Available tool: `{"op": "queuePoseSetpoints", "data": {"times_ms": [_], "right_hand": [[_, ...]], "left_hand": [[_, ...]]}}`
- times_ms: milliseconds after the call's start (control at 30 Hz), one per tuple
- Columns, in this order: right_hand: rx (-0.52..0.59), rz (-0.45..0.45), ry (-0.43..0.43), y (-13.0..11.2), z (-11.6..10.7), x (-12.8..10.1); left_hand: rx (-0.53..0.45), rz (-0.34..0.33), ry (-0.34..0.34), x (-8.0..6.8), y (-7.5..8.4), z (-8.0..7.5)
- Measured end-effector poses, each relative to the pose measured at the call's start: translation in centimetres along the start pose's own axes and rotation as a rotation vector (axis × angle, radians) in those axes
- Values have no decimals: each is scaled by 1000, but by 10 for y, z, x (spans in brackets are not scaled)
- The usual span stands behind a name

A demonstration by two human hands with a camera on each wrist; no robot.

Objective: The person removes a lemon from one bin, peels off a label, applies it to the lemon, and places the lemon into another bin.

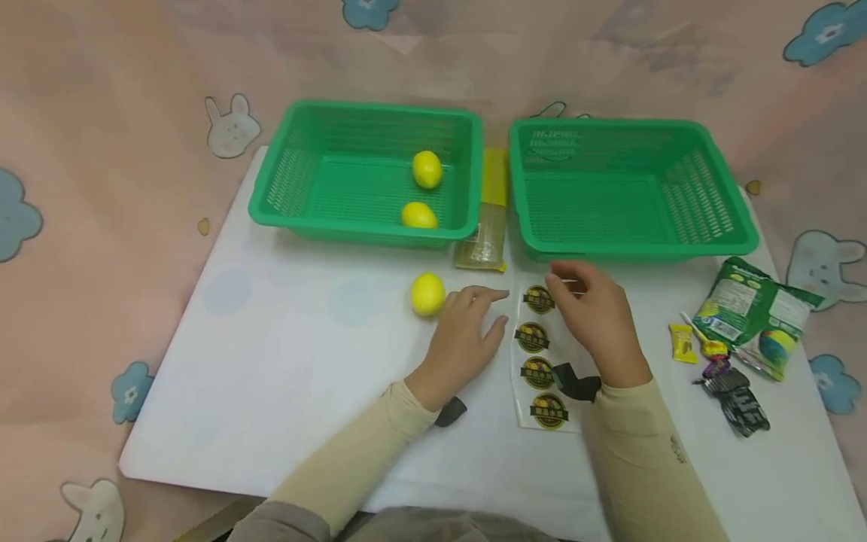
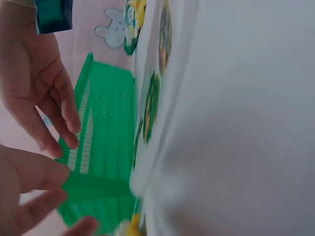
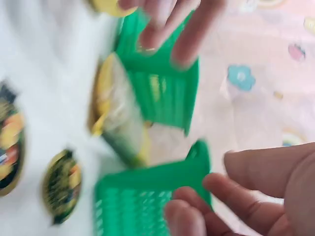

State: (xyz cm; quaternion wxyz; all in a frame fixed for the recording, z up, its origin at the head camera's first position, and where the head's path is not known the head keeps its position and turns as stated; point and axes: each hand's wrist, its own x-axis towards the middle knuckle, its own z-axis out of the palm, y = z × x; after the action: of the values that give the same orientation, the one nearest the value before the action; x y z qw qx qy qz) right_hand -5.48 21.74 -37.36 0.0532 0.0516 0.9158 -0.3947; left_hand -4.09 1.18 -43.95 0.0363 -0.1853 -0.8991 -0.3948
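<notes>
- Head view, nearest the camera: two cream sleeves reach forward over the white desk [image 1: 284, 391]. The left hand [image 1: 467, 335] lies low on the desk with fingers relaxed and apart, gripping nothing; the loose lemon [image 1: 427, 293] sits just beside its fingertips, on their left, whether touching cannot be told.
- The right hand [image 1: 596, 316] hovers with fingers loosely curled at the top of the sticker sheet [image 1: 539, 354], which lies between the two hands; whether it pinches a sticker cannot be told.
- Progress, as a judgement: two lemons [image 1: 427, 168] already lie in the left green basket [image 1: 305, 188], one remains on the desk, and the right green basket [image 1: 704, 203] holds nothing, so the work appears partly done.
- A yellow packet [image 1: 489, 226] lies between the baskets; a snack bag [image 1: 752, 312] and sweets [image 1: 704, 350] lie at the right.
- Left wrist view: the left hand's fingers [image 2: 29, 196] show spread and empty, opposite the right hand, with a green basket [image 2: 106, 162] beyond and stickers at the desk edge.
- Right wrist view (blurred): the right hand's fingers [image 3: 246, 196] are slightly curled with nothing visibly held; stickers [image 3: 61, 184], the packet and both baskets lie beyond.
</notes>
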Motion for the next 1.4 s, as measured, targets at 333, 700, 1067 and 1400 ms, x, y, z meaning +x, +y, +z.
{"op": "queuePoseSetpoints", "data": {"times_ms": [333,700,1067,1400], "right_hand": [[-106,132,-175,43,16,3],[-99,128,-173,49,17,2],[-27,190,-103,47,17,-1],[62,282,-63,54,13,1]], "left_hand": [[148,-187,-168,42,12,47],[-354,-264,-234,55,1,52],[-619,-329,-173,50,1,53],[-158,-83,-29,21,19,17]]}}
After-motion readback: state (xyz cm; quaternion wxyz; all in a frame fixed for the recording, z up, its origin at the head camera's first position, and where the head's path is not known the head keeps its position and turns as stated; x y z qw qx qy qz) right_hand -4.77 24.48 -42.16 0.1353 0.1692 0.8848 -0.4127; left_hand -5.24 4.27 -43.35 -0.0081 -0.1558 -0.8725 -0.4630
